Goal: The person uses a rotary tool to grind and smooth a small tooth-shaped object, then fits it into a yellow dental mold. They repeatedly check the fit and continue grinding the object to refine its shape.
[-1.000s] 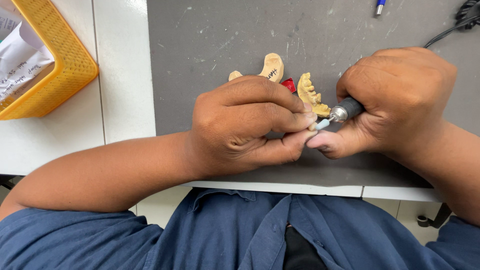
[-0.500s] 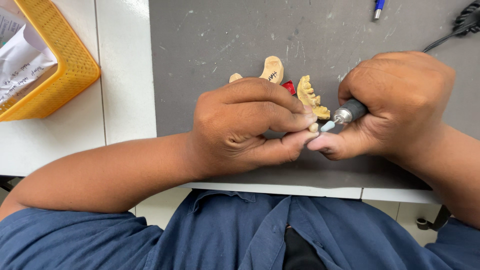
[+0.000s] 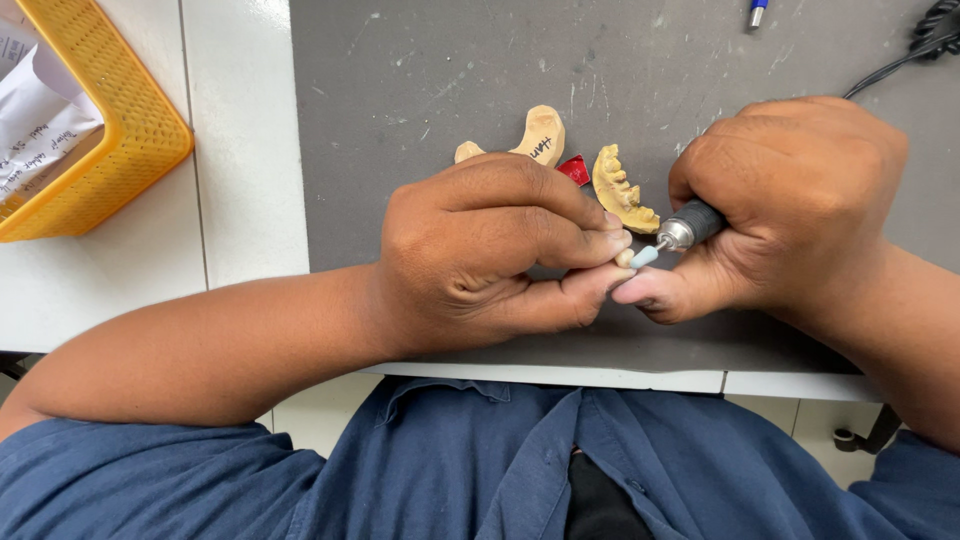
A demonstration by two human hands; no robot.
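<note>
My left hand point(image 3: 495, 250) is closed around a small pale piece point(image 3: 624, 258) pinched at its fingertips; most of the piece is hidden. My right hand point(image 3: 790, 205) grips a rotary handpiece point(image 3: 690, 226) whose light blue tip point(image 3: 645, 256) touches that piece. Just beyond my hands, two yellow dental casts point(image 3: 535, 135) point(image 3: 620, 188) lie on the grey mat point(image 3: 420, 90) with a small red item point(image 3: 575, 169) between them.
A yellow plastic basket point(image 3: 130, 150) holding white papers sits at the far left on the white table point(image 3: 240, 200). A black cable point(image 3: 900, 55) runs in from the top right, and a blue pen tip point(image 3: 757, 12) shows at the top edge.
Both hands stay together at the same spot; the handpiece tip has shifted only slightly against the small piece. The casts have not moved.
</note>
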